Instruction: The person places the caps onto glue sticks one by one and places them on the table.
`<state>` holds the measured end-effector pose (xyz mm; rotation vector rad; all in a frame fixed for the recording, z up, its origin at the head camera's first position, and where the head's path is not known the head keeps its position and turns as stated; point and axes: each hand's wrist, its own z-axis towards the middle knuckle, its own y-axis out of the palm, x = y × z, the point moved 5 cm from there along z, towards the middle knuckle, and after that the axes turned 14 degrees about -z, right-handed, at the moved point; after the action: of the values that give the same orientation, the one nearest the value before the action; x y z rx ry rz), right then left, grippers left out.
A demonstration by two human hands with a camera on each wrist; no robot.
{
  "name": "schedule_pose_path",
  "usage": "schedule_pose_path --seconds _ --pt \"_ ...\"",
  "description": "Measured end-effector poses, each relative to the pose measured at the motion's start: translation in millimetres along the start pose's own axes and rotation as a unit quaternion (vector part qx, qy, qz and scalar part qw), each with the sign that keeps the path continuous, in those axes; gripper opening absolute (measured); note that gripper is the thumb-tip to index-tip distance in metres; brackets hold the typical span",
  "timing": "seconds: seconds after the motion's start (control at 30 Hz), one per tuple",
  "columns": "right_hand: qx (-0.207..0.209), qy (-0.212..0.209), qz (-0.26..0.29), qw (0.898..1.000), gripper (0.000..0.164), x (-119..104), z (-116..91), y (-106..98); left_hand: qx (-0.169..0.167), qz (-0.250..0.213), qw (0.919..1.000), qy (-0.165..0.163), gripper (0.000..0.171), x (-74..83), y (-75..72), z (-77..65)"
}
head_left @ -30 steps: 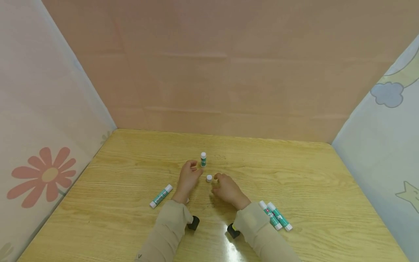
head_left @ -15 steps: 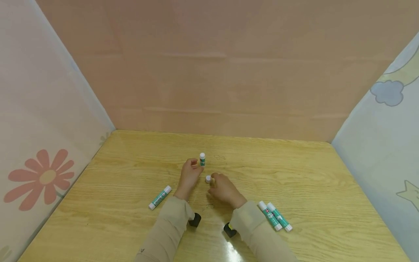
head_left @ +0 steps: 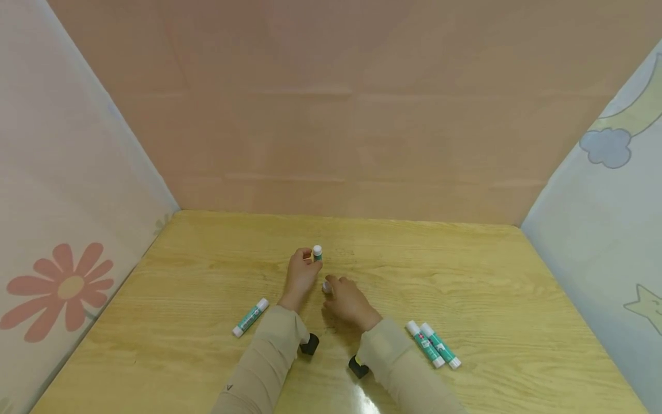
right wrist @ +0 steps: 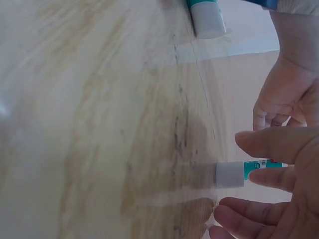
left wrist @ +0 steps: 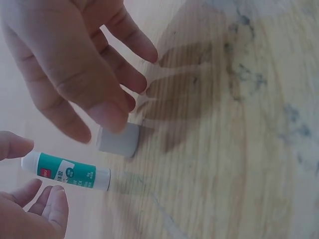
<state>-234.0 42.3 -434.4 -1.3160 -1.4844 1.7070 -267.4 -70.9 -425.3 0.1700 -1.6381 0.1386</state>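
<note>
A small green-and-white glue stick (head_left: 318, 253) stands upright on the wooden table. My left hand (head_left: 301, 277) is around it, thumb and fingers on either side; in the left wrist view a gap shows between the thumb and the glue stick (left wrist: 67, 172). Nearer to me stands a short white cap (head_left: 326, 287), at the fingers of my right hand (head_left: 347, 299). The right thumb overlaps the cap (left wrist: 119, 139) in the left wrist view, with the other fingers spread beyond it. Seen from the right wrist, the cap (right wrist: 229, 174) lies between thumb and lower fingers, the glue stick behind it.
Another glue stick (head_left: 250, 317) lies left of my left forearm. Two more glue sticks, one (head_left: 425, 345) beside the other (head_left: 441, 346), lie by my right sleeve. Behind the table (head_left: 496, 287) rises a brown backdrop (head_left: 341, 126), with printed sheets at both sides.
My right hand has moved left, and its fingers now partly cover the cap. My left hand has come closer around the standing glue stick, hiding its lower part in the head view.
</note>
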Motion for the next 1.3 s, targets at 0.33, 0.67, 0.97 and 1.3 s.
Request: schedule_pose_path --seconds 0.33,0.67,0.97,1.3 --pt "0.008 -0.003 -0.025 1.0 0.046 -1 -1 1 0.004 0.004 1.0 -0.003 0.042 -6.1 0.3 8.0" --pt "0.031 -0.018 -0.047 0.998 0.036 -5 -3 -1 -0.003 0.012 0.9999 -0.001 0.04 -9.9 4.4 14.1" --pt "0.032 -0.012 -0.072 0.997 0.026 -9 -5 1 -0.005 0.017 0.9998 -0.004 0.034 -14.1 5.6 18.6" --pt "0.04 -0.009 -0.062 0.997 0.012 -10 -7 2 -0.006 0.025 0.9997 0.0 0.025 -16.8 6.2 21.2"
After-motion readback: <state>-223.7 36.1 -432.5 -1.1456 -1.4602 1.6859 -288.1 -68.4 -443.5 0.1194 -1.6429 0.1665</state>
